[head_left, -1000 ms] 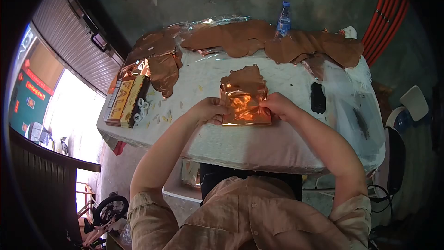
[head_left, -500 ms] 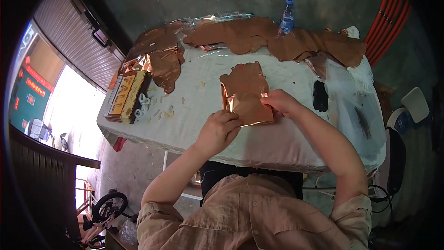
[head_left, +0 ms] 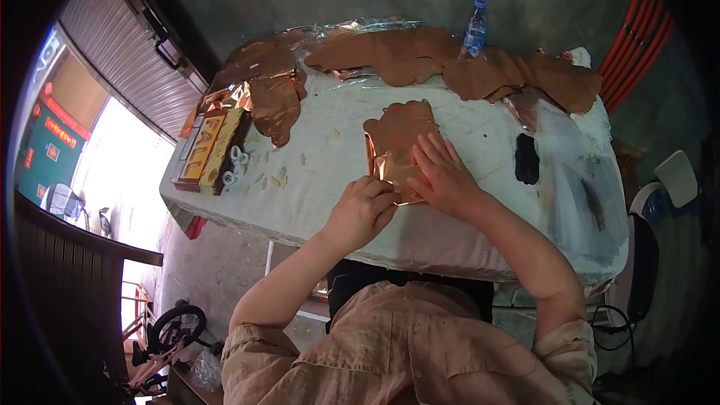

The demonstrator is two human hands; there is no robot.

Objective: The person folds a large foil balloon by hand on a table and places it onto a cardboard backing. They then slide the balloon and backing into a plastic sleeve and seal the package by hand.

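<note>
Left hand [head_left: 364, 205] clamped on the near corner of the foil [head_left: 395, 135]; right hand [head_left: 448, 180] open, flat upon it; counter [head_left: 322, 172] beneath.

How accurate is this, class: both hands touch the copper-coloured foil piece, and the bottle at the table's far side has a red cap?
Not quite: in the head view, the bottle's cap is blue, not red. The left hand and right hand do touch the foil piece.

Foil piece [head_left: 394, 144]: copper-brown. Tablecloth [head_left: 319, 180]: white. Bottle cap [head_left: 480, 4]: blue. Pipes [head_left: 639, 45]: red, black bands.
</note>
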